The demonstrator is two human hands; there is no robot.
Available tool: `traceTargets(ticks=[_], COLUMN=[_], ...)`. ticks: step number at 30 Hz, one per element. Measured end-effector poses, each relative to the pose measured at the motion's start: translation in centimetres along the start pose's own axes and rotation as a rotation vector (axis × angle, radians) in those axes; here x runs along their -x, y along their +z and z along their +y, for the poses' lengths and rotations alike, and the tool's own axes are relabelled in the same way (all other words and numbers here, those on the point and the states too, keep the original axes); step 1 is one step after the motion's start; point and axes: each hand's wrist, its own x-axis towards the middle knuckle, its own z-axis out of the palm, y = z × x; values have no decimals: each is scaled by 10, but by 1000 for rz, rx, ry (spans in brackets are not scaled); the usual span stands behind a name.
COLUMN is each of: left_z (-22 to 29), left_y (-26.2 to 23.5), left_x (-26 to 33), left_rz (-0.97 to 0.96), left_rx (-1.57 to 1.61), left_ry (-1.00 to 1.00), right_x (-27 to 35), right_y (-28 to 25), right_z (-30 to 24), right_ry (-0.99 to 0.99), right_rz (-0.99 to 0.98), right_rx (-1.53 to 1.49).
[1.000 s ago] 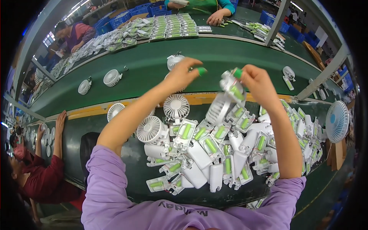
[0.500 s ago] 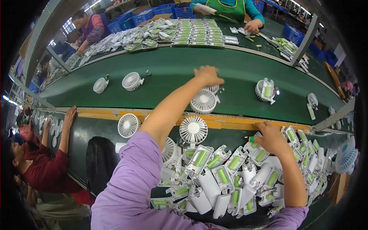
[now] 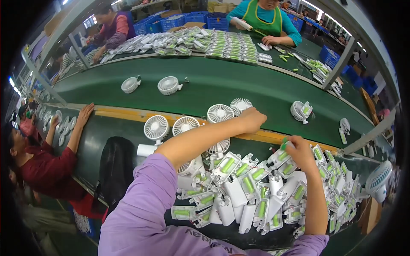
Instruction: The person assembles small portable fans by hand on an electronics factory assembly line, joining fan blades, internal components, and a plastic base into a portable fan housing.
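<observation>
Head view: right hand pinches 1 oblong white plastic casing in its fingers.
Held at the casing pile's far edge; left hand beside a round white plastic fan head, finger state hidden, cannot tell.

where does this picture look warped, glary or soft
Head view: the green conveyor belt bows and the corners go black; head view: ceiling lights glare near the left rim; head view: the pile of white cases looks fairly crisp, the co-worker in a purple vest softer.
</observation>
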Motion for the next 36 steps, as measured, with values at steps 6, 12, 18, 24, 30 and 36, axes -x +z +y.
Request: traceTargets(ticks=[6,12,18,24,30,36], left_z=[-19,-60,-35,-29,-24,-8], left_y=[-2,-6,-19,-34,-69,-64], left_x=[18,45,50,40,34,37], left_rz=[42,55,138,587,581,415], left_rx=[118,-12,116,640,1110,1412], left_ry=[-106,-137,-99,-298,-480,-426], right_x=[-13,-17,-28,-33,-28,-20], right_y=[8,26,28,30,28,18], right_z=[38,26,32,16,31,3], right_ry=[20,-2,64,33,-50,-82], right_rz=[333,218,232,258,295,257], right_rx=[-105,7,9,9,-428,-679])
